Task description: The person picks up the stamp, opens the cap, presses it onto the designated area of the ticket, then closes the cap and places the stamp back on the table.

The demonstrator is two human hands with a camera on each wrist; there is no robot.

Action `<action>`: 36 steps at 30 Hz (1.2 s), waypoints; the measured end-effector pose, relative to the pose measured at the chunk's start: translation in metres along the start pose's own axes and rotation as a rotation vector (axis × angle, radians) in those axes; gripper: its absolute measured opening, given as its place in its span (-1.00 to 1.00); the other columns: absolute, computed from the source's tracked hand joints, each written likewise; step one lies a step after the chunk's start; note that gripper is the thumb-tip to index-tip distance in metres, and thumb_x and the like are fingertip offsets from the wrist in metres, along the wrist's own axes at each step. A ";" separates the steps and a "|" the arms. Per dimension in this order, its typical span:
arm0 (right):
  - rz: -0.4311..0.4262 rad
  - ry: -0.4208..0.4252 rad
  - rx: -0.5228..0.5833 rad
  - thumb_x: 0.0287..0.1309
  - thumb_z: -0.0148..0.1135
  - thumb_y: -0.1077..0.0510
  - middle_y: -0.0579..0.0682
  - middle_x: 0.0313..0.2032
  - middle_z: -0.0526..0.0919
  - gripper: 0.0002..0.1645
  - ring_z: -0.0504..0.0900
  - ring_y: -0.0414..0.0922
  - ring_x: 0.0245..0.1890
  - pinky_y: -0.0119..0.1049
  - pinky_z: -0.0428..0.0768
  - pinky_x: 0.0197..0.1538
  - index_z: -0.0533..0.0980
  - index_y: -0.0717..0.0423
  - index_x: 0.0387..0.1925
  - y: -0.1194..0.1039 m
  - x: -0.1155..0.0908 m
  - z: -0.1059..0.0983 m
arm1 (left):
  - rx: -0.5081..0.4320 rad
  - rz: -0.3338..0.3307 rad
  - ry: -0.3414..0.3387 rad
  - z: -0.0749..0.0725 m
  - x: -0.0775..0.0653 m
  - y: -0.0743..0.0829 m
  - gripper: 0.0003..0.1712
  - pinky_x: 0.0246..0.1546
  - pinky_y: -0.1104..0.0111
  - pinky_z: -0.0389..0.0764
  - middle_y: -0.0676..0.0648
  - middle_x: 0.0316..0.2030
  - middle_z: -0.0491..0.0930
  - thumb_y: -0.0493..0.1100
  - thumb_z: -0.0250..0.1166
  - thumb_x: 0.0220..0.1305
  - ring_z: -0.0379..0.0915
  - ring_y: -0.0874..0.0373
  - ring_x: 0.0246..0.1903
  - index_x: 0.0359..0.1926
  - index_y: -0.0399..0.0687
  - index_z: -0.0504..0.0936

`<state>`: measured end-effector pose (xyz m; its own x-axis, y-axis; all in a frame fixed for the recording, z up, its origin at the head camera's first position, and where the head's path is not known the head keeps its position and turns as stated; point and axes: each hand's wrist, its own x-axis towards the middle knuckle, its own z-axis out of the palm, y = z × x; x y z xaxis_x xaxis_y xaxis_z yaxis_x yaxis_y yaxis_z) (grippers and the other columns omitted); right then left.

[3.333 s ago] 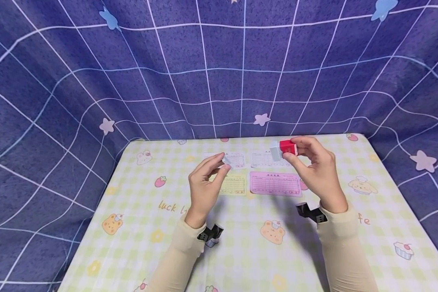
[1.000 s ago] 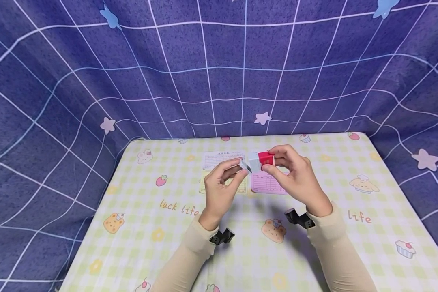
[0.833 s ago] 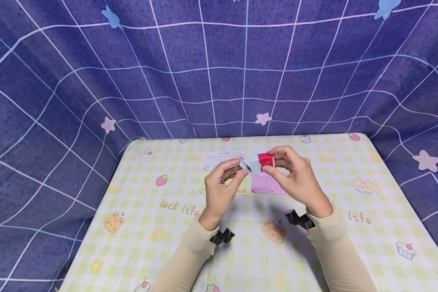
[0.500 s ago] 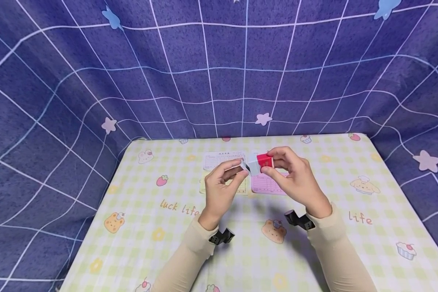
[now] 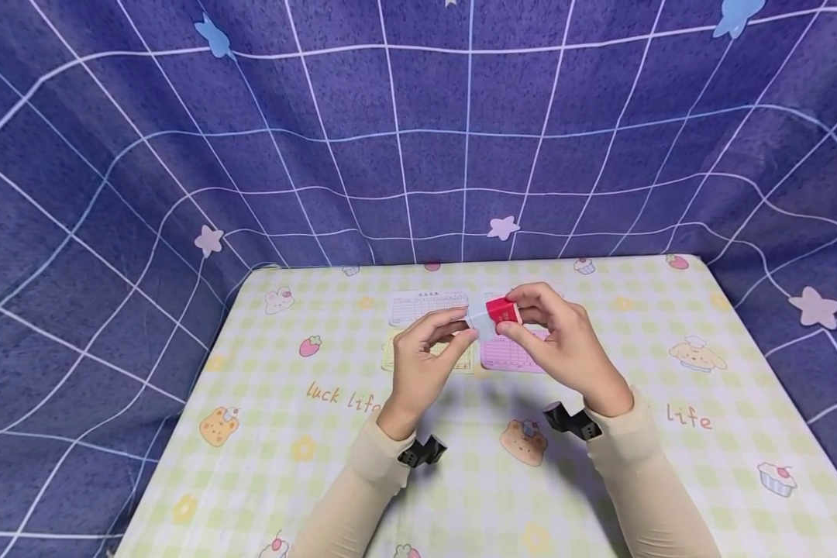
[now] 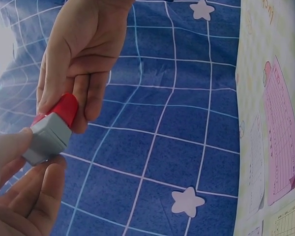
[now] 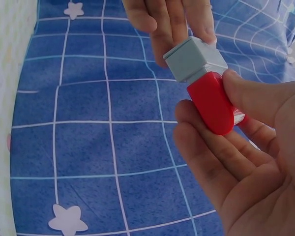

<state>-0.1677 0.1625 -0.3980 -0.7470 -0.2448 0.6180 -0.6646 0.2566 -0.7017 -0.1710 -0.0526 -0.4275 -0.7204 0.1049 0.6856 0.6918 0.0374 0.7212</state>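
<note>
A small self-inking stamp with a red body (image 5: 504,311) and pale grey lower part is held above the table, tilted, its grey end toward the left. My right hand (image 5: 572,341) pinches the red body between thumb and fingers. My left hand (image 5: 421,364) pinches the grey cap (image 6: 49,140) at the stamp's grey end with thumb and fingertips. In the right wrist view the grey cap (image 7: 192,58) sits against the end of the stamp, in line with the red body (image 7: 211,103). Behind and below the hands lie printed receipt slips, partly hidden.
A white slip (image 5: 415,304), a yellow slip (image 5: 389,358) and a pink slip (image 5: 509,355) lie on the checked tablecloth (image 5: 265,465). Another white slip (image 5: 490,295) is mostly covered by the stamp and right hand. A blue grid-patterned curtain (image 5: 363,101) surrounds the table's back and sides.
My hands have come together over the slips. The cap, held apart with its dark inside showing, now meets the stamp's grey end. The stamp has tilted slightly and shifted left.
</note>
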 end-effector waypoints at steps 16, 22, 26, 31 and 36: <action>-0.012 -0.026 -0.017 0.08 0.49 0.54 0.09 -0.17 0.81 -0.47 0.82 -0.13 -0.24 -0.50 0.70 -0.09 0.61 0.28 0.10 0.002 0.000 0.000 | 0.025 0.046 -0.045 -0.004 0.001 -0.003 -0.67 -0.19 0.26 0.78 -0.29 -0.13 0.77 -0.49 0.49 0.21 0.75 -0.02 -0.26 0.02 -0.41 0.75; -0.020 -0.041 -0.013 0.09 0.49 0.53 0.12 -0.06 0.80 -0.47 0.83 -0.14 -0.20 -0.42 0.74 -0.10 0.66 0.25 0.13 0.000 0.000 0.001 | -0.014 0.011 -0.045 -0.004 0.000 -0.002 -0.69 -0.16 0.22 0.80 -0.33 -0.08 0.74 -0.52 0.46 0.22 0.77 0.03 -0.22 0.01 -0.45 0.74; -0.021 -0.047 0.003 0.09 0.49 0.52 0.09 -0.06 0.80 -0.49 0.83 -0.13 -0.21 -0.40 0.75 -0.10 0.67 0.24 0.10 -0.001 0.000 0.003 | -0.038 -0.018 -0.020 -0.004 0.000 -0.001 -0.74 -0.18 0.21 0.80 -0.32 -0.14 0.75 -0.52 0.44 0.24 0.77 0.08 -0.25 -0.04 -0.43 0.75; -0.022 -0.055 0.005 0.09 0.50 0.51 0.04 -0.11 0.81 -0.50 0.83 -0.13 -0.22 -0.40 0.74 -0.10 0.68 0.21 0.08 -0.001 0.000 0.005 | -0.044 -0.019 -0.006 -0.004 0.000 0.000 -0.80 -0.17 0.20 0.81 -0.32 -0.18 0.77 -0.51 0.44 0.24 0.76 0.10 -0.26 -0.10 -0.42 0.76; -0.028 -0.061 -0.001 0.08 0.51 0.51 0.04 -0.11 0.81 -0.51 0.83 -0.13 -0.20 -0.37 0.75 -0.08 0.69 0.21 0.07 -0.001 -0.001 0.006 | -0.072 -0.012 -0.005 -0.005 -0.001 -0.002 -0.81 -0.16 0.18 0.81 -0.34 -0.17 0.77 -0.54 0.44 0.23 0.76 0.11 -0.25 -0.12 -0.45 0.77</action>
<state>-0.1661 0.1570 -0.4001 -0.7262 -0.3086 0.6143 -0.6850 0.2503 -0.6842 -0.1716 -0.0577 -0.4289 -0.7282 0.1094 0.6766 0.6777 -0.0329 0.7346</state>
